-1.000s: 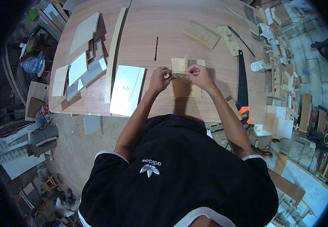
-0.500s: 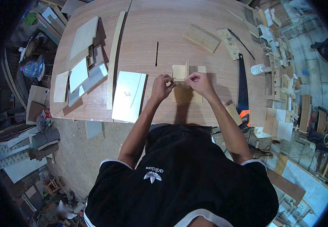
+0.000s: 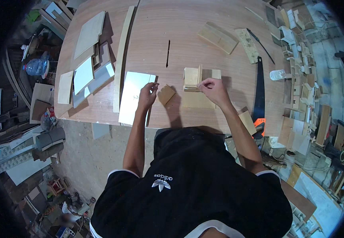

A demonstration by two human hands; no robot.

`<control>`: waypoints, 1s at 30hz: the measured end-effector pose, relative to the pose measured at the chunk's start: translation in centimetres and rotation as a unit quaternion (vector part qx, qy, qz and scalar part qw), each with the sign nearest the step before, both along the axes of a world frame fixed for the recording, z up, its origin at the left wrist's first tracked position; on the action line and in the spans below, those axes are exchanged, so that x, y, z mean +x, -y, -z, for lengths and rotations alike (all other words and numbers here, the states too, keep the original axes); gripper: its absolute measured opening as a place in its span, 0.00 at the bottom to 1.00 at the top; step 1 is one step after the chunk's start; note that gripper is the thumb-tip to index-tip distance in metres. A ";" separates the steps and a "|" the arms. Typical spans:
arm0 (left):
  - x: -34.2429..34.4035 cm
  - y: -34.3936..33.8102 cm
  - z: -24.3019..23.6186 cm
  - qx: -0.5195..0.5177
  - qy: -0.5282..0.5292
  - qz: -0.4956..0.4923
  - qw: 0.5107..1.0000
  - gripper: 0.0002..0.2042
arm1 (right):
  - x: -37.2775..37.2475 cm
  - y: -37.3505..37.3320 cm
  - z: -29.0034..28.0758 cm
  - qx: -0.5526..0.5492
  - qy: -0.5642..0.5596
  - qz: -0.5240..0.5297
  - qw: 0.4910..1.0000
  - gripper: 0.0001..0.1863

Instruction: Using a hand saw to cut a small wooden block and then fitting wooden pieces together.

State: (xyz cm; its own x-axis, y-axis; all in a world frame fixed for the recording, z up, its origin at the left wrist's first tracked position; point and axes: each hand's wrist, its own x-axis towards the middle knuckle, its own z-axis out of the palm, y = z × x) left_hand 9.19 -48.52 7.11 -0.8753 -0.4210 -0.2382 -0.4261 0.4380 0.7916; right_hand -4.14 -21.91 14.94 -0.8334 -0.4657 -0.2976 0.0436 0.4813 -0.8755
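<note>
A small wooden assembly [image 3: 191, 78], with an upright strip standing along its right side, sits on a flat wooden piece at the middle of the table. At its lower right corner my right hand [image 3: 213, 91] has thumb and fingers pinched against the wood. My left hand [image 3: 147, 95] is over the right edge of a white board [image 3: 130, 93], its fingers curled together; whatever they may hold is too small to tell. Between that hand and the assembly lies a small brown wooden block [image 3: 166, 95]. Below the assembly, the flat wooden piece [image 3: 199, 101] shows bare.
A handsaw [image 3: 259, 89] with an orange handle lies to the right. Beyond the assembly are a wooden block [image 3: 218, 37], a speckled strip [image 3: 247, 45] and a thin black tool [image 3: 261, 45]. Stacked boards [image 3: 88, 35] and a long strip [image 3: 123, 59] occupy the left.
My left hand has moved left, off the assembly to the white board's edge. The brown block now shows beside it. My right hand stays at the assembly; the whole view has shifted slightly.
</note>
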 end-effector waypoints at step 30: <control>-5.3 -3.7 -4.3 0.401 0.005 -0.032 0.916 0.27 | 0.1 -0.4 0.1 -0.004 0.002 0.018 1.000 0.12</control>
